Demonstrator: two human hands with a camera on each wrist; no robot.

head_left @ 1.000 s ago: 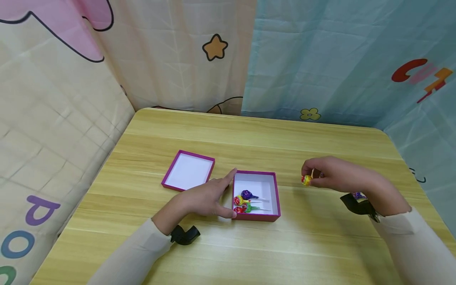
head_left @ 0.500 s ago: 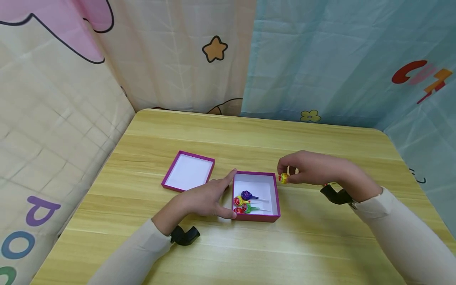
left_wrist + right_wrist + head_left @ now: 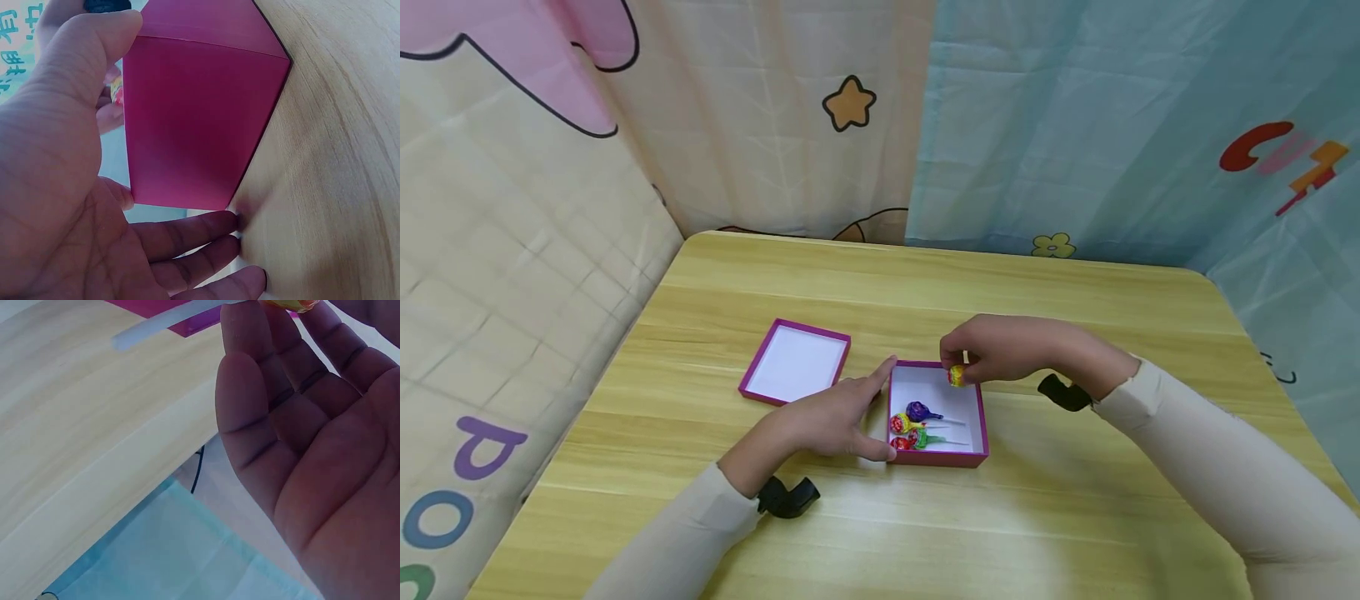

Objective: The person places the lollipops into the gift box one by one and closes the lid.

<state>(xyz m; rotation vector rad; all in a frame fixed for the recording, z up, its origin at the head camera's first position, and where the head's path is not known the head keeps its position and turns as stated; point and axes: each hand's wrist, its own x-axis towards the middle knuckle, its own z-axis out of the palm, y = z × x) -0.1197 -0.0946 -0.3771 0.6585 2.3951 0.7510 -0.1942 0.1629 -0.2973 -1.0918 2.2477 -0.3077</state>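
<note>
- Held lollipop [image 3: 956,376], yellow wrapper: candy end pinched in fingertips of right hand [image 3: 1000,346], over far right part of box [image 3: 936,458]; white stick [image 3: 175,322] juts out past fingers in right wrist view.
- Left hand [image 3: 835,417]: thumb and index finger spread apart along box's left side, thumb at near corner, index at far corner; 3 other fingers extended down by table [image 3: 1000,533].
- Lid [image 3: 797,362]: inside up, left of box, near corner partly behind left hand.
- Right hand covers part of box's far right rim in head view.
- Box: no lid on, 4 lollipops inside, bunched near left: purple lollipop [image 3: 918,411], yellow lollipop [image 3: 901,423], green lollipop [image 3: 919,437], red lollipop [image 3: 902,444]; sticks mostly point right.
</note>
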